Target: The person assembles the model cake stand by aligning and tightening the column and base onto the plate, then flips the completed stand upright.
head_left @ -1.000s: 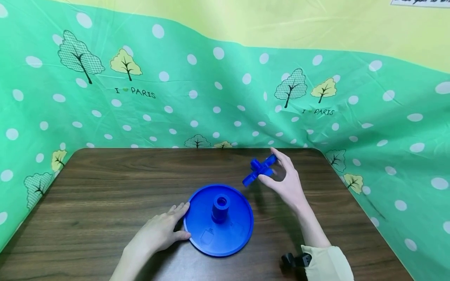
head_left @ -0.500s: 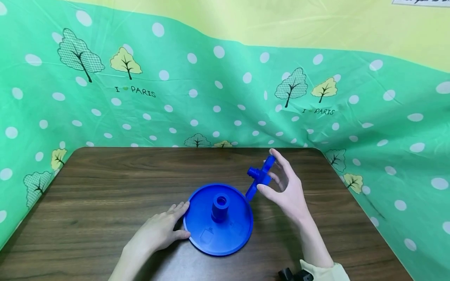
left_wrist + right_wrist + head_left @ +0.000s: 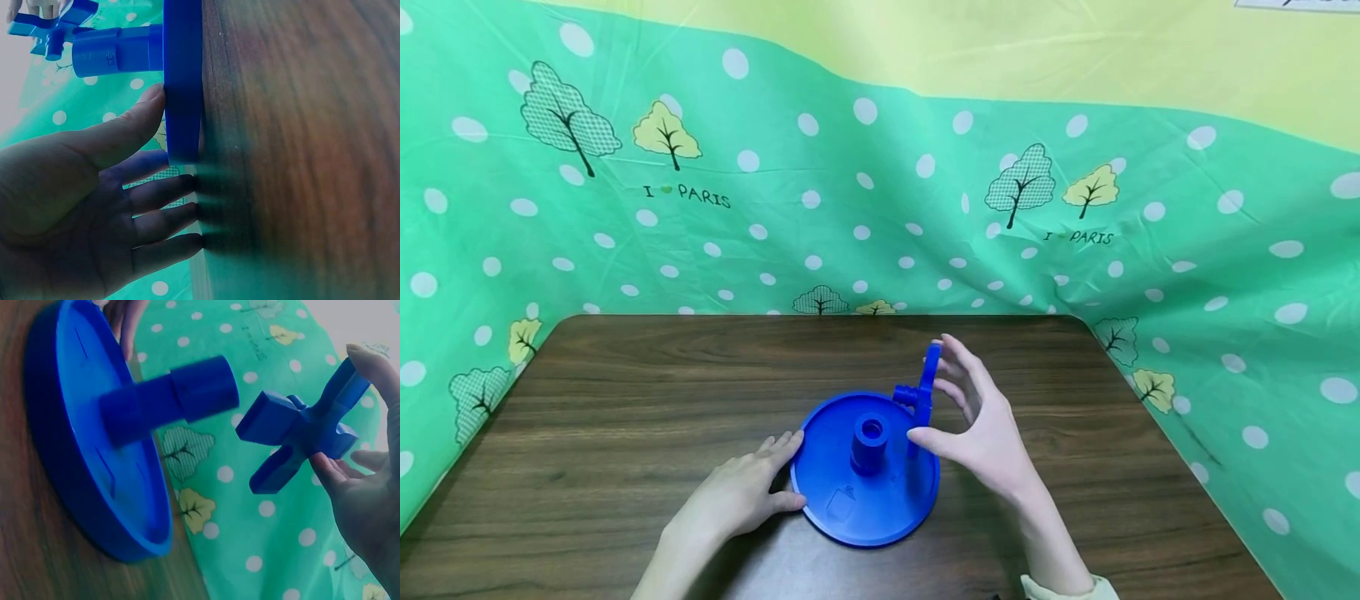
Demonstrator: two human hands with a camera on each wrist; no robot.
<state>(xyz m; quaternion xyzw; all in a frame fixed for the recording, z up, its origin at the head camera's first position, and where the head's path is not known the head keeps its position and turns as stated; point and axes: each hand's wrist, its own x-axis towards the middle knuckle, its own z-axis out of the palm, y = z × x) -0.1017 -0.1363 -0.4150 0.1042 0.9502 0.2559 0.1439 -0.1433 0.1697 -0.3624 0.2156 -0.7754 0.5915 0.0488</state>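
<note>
A round blue base with an upright hollow post at its centre lies flat on the table. My left hand rests against the base's left edge, thumb and fingers spread; the left wrist view has the thumb tip touching the rim and other fingertips at the tabletop. My right hand pinches a blue cross-shaped piece between thumb and fingers, above the base's right side. A short ridged stub on that piece points left, towards the post. The piece is apart from the post.
The table has a dark wood-grain top. Behind it and at its sides hangs a green and yellow curtain with white dots and trees.
My right hand has moved left and down with the cross-shaped piece, from beyond the base to over its right side. The piece has turned so its stub faces left. My left hand stays put.
</note>
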